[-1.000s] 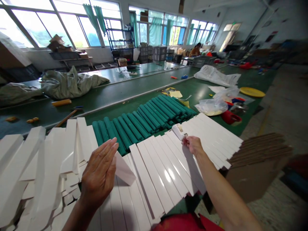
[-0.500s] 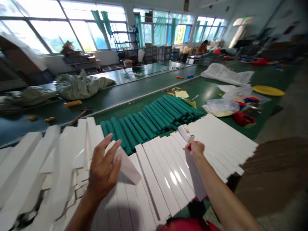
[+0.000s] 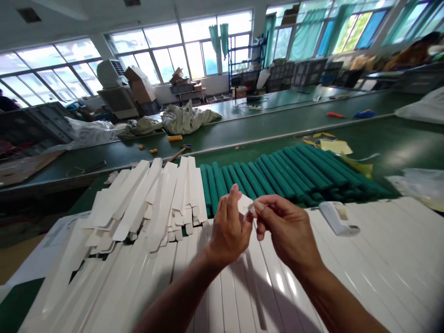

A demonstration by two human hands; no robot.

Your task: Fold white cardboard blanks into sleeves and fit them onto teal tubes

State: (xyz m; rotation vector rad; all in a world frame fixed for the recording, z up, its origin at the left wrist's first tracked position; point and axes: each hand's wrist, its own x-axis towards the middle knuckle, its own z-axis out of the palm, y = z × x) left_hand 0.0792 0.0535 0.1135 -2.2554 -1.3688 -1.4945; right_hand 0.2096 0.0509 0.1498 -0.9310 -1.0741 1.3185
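My left hand [image 3: 229,226] and my right hand [image 3: 286,229] meet in front of me above a layer of long white glossy boxes [image 3: 364,268]. Between them they hold a small white folded card piece [image 3: 245,203]; the left fingers stand upright against it and the right thumb and forefinger pinch its edge. A white tape dispenser [image 3: 338,218] lies on the boxes just right of my right hand. Behind the hands lies a row of dark green long boxes [image 3: 291,173].
A heap of flat unfolded white box blanks [image 3: 152,203] lies at the left. The green work table [image 3: 398,138] carries yellow paper scraps [image 3: 333,145] and a clear plastic bag [image 3: 419,182]. A second green bench [image 3: 243,122] behind holds grey-green sacks [image 3: 185,118].
My right hand left the tape dispenser and came to the left hand, now pinching the white piece held there. The view swung to the left.
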